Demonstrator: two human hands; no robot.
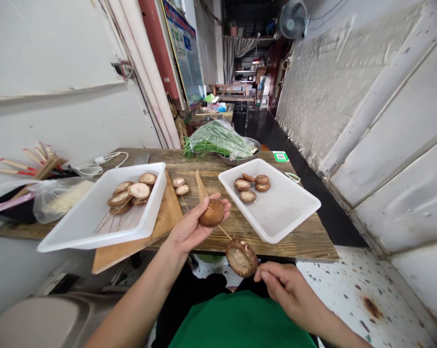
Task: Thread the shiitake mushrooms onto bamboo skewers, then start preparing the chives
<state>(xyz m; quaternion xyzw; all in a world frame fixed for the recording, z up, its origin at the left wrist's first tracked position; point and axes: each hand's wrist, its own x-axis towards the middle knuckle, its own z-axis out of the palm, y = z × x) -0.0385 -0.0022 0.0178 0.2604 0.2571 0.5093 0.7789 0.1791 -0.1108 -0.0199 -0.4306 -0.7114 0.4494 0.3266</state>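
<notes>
My left hand (193,227) holds a brown mushroom (211,213), cap facing up, between thumb and fingers. A second mushroom (241,258) is threaded on a thin wooden skewer (225,232), its pale underside toward me. My right hand (287,287) pinches the lower end of that skewer, and its other tip reaches the mushroom in my left hand. The white tray (269,232) on the right has several loose mushrooms (248,195). In the left white tray (77,239), skewered mushrooms (138,191) are piled up. Bare skewers (200,186) lie just beyond my left hand.
A wooden board (131,252) lies under the left tray. Two small mushrooms (182,190) rest on the wooden table (305,244). Bagged green vegetables (214,140) sit over a metal bowl (255,150) at the back. A plastic bag (55,198) stands far left.
</notes>
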